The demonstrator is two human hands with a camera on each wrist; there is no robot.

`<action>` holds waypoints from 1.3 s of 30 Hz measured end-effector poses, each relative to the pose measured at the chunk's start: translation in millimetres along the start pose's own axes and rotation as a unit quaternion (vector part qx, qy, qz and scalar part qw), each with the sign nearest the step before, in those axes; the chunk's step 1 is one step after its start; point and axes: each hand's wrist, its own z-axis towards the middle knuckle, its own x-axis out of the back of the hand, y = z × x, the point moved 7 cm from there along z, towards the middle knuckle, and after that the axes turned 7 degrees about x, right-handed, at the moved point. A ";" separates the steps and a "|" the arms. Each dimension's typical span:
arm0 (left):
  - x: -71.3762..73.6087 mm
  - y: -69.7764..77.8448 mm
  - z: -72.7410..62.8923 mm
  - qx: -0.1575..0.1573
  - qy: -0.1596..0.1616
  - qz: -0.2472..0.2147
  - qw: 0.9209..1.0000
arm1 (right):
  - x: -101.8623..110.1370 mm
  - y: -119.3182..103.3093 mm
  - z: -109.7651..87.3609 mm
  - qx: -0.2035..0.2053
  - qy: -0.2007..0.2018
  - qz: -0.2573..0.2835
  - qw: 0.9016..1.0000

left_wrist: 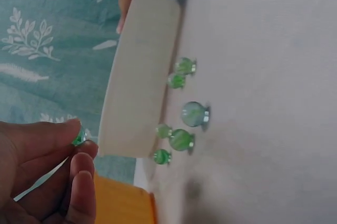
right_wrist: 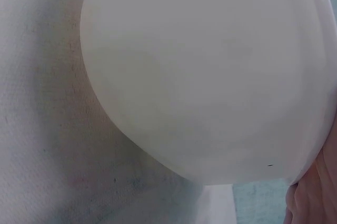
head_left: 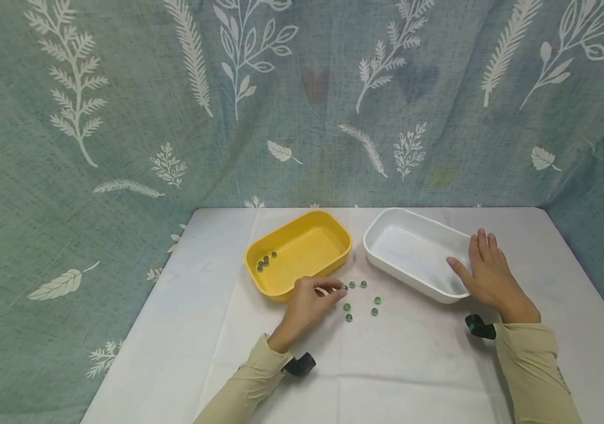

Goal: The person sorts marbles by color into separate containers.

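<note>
My left hand (head_left: 308, 307) pinches a green glass marble (left_wrist: 80, 136) between thumb and fingertips, raised above the table in the left wrist view. Several more clear green marbles (left_wrist: 181, 140) lie scattered on the white cloth to the right of that hand. Just behind it is a yellow tray (head_left: 309, 244), with several marbles (head_left: 266, 259) gathered at its left end. A white tray (head_left: 413, 247) stands to the right. My right hand (head_left: 492, 277) rests at this tray's right rim, fingers straight and thumb stretched out over the inside.
White cloth covers the table (head_left: 413, 365). A green leaf-patterned curtain (head_left: 302, 118) hangs behind it and along both sides. Small black wrist cameras (head_left: 300, 365) stick out from both sleeves, low over the cloth.
</note>
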 end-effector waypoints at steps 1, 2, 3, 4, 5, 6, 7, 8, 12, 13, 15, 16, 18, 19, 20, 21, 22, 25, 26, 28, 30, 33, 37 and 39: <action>0.7 1.3 1.6 0.001 0.002 -0.008 1.000 | -0.6 0.2 0.2 0.000 0.000 0.000 1.000; 1.5 2.9 3.1 0.002 0.003 -0.016 1.000 | -1.1 0.4 0.3 0.000 0.000 0.000 1.000; 2.1 4.6 4.6 0.003 0.004 -0.026 1.000 | -1.5 0.3 0.3 0.000 -0.001 0.001 1.000; 2.5 6.4 6.0 0.004 0.003 -0.035 0.999 | -1.8 0.2 0.4 0.000 -0.001 0.001 1.000; 3.1 7.8 7.6 0.005 0.004 -0.045 0.999 | -2.1 0.2 0.6 -0.001 0.000 0.002 1.000; 3.5 9.1 9.2 0.006 0.003 -0.056 0.998 | -2.3 -0.1 0.7 -0.001 0.000 0.003 1.000; 3.9 10.5 10.7 0.007 0.004 -0.066 0.998 | -2.4 -0.7 0.8 -0.001 0.000 0.002 1.000; 4.1 12.2 11.9 0.008 0.003 -0.076 0.997 | -2.4 -1.3 0.8 0.000 0.001 0.003 1.000; 3.2 16.6 16.9 0.014 -0.003 -0.106 0.994 | -3.2 -3.3 0.9 -0.001 0.000 0.002 1.000; 2.4 17.3 18.3 0.017 -0.005 -0.111 0.994 | -3.4 -3.4 0.7 -0.001 -0.001 0.002 1.000; 1.4 19.7 20.9 0.018 -0.009 -0.120 0.993 | -3.8 -3.5 0.2 -0.001 -0.003 0.004 1.000; 1.0 21.1 22.3 0.020 -0.010 -0.125 0.992 | -3.9 -3.7 -0.1 -0.001 -0.004 0.006 1.000; 0.8 24.3 25.4 0.020 -0.011 -0.126 0.992 | -3.8 -4.2 -0.8 -0.002 -0.006 0.012 1.000; 0.9 26.1 27.0 0.018 -0.011 -0.127 0.992 | -3.5 -4.7 -1.1 -0.002 -0.006 0.013 1.000; 1.1 28.4 28.4 0.016 -0.011 -0.125 0.992 | -3.3 -5.2 -1.4 -0.002 -0.007 0.015 1.000; 0.9 30.0 30.3 0.016 -0.013 -0.124 0.992 | -3.1 -5.6 -1.6 -0.002 -0.008 0.016 1.000; 0.6 31.5 32.1 0.015 -0.014 -0.122 0.992 | -2.8 -5.8 -1.6 -0.002 -0.008 0.015 1.000; -0.9 35.6 38.2 0.011 -0.017 -0.117 0.993 | -2.6 -5.6 -1.3 -0.001 -0.008 0.010 1.000; -1.4 36.9 40.2 0.009 -0.017 -0.115 0.993 | -2.5 -5.5 -1.0 0.000 -0.008 0.007 1.000; -2.5 39.4 44.4 0.006 -0.015 -0.111 0.994 | -2.2 -5.2 -0.6 0.001 -0.008 0.003 1.000; -3.7 41.8 48.9 0.002 -0.012 -0.108 0.994 | -2.1 -4.9 -0.3 0.002 -0.008 0.001 1.000; -6.5 45.3 56.1 -0.005 -0.009 -0.108 0.994 | -1.8 -4.2 -0.6 -0.001 -0.009 -0.002 1.000; -10.9 49.4 65.3 -0.011 -0.011 -0.108 0.994 | -2.2 -2.4 -1.6 -0.011 -0.011 -0.005 1.000; -12.9 51.6 69.3 -0.013 -0.012 -0.105 0.994 | -2.5 -1.5 -2.1 -0.014 -0.011 -0.005 1.000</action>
